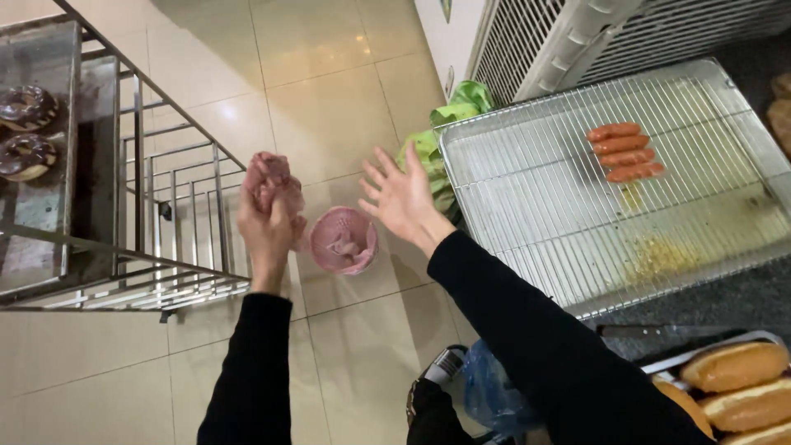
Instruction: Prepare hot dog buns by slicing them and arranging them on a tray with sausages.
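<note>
Pink thing: crumpled pink glove [270,180], thin and wrinkled, bunched up in the left hand, over the floor and in front of the metal rack.
Left hand: left hand [268,224] raised, fingers clenched round the pink glove, back of hand toward camera, black sleeve down the arm.
Second pink thing: pink glove with round open cuff [343,240], in mid-air between the two hands, opening facing up; cannot tell if either hand touches it, it looks just apart from both.
Right hand: right hand [401,196] flat and released, fingers spread, palm facing left toward the open-cuff glove, grasping nothing; black sleeve too.
Floor: cream tiled floor [329,107] under both hands.
Rack: metal rack [156,206] at left, bars and shelves, near the left hand.
Doughnuts: two chocolate doughnuts [26,132] on a rack shelf, far left, well apart from the hands.
Tray: wire cooling tray [577,214] on the table at right, just right of the right hand.
Sausages: four orange sausages [626,152] side by side on the tray, upper part.
Crumbs: yellowish crumbs [659,257] on the tray, lower right.
Green cloth: green cloth [441,140] at the tray's left edge, behind the right hand.
Buns: bread buns [737,383] in a tray, bottom right corner.
Blue bag: blue plastic bag [490,395] low, by the right sleeve.
</note>
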